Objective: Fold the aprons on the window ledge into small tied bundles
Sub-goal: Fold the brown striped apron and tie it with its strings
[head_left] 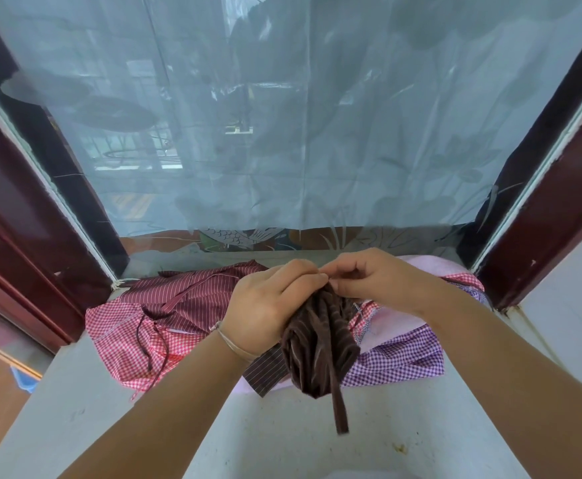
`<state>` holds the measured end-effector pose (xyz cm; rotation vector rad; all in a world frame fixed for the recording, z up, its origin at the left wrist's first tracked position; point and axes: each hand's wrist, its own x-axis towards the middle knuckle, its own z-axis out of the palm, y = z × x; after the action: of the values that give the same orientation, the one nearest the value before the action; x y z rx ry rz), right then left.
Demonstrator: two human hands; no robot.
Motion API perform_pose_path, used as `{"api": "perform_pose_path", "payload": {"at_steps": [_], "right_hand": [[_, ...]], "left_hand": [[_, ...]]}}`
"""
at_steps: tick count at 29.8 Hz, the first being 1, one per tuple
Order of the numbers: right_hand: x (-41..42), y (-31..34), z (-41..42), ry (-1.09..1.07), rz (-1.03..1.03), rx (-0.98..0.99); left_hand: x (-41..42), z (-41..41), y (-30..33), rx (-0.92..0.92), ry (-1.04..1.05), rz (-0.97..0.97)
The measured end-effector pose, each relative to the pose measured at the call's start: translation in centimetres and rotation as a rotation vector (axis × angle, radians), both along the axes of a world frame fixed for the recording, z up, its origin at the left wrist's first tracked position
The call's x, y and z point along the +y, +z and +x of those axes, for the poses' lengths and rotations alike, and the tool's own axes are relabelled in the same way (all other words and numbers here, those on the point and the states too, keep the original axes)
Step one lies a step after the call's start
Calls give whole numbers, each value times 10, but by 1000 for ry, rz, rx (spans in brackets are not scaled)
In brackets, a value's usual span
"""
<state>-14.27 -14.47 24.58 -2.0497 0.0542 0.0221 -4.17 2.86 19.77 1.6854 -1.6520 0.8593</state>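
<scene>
Both forearms reached in from the bottom of the frame, over the grey ledge (85,409), and met above the heap of aprons. Behind them a pale printed curtain (300,115) hung across the window, stopping just short of the ledge, with dark red frame on either side.

On the ledge lay the unfolded aprons: a maroon striped apron (193,292) at the back left, a red check apron (123,344) in front of it with thin dark ties trailing across, a purple check apron (403,357) to the right, and pink cloth (421,264) behind that.

Held clear above the pile was the bundle (317,350), a brown striped apron gathered into a loose hanging wad. It looked light, soft and limp, likely to sag open unless kept pinched at the top; the neck of the gather seemed the place to hold it, with the tie as the part to work.

At that neck the left hand (265,312) was closed around the bundle's top, fingers wrapped over the cloth, a thin bangle (234,345) at the wrist. Touching it, the right hand (369,274) had thumb and forefinger pressed together on something small at the gather, probably a tie end, though the cloth there was too hidden to say. One strap (339,406) dangled free below the bundle, not reaching the ledge.
</scene>
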Motion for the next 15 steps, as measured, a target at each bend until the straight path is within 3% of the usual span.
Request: {"api": "perform_pose_path", "payload": {"at_steps": [12, 15], "right_hand": [[12, 2, 3, -147, 111, 88], [19, 2, 4, -167, 343, 154]], "left_hand": [[-8, 7, -2, 30, -4, -79], [-10, 8, 1, 28, 3, -93]]}}
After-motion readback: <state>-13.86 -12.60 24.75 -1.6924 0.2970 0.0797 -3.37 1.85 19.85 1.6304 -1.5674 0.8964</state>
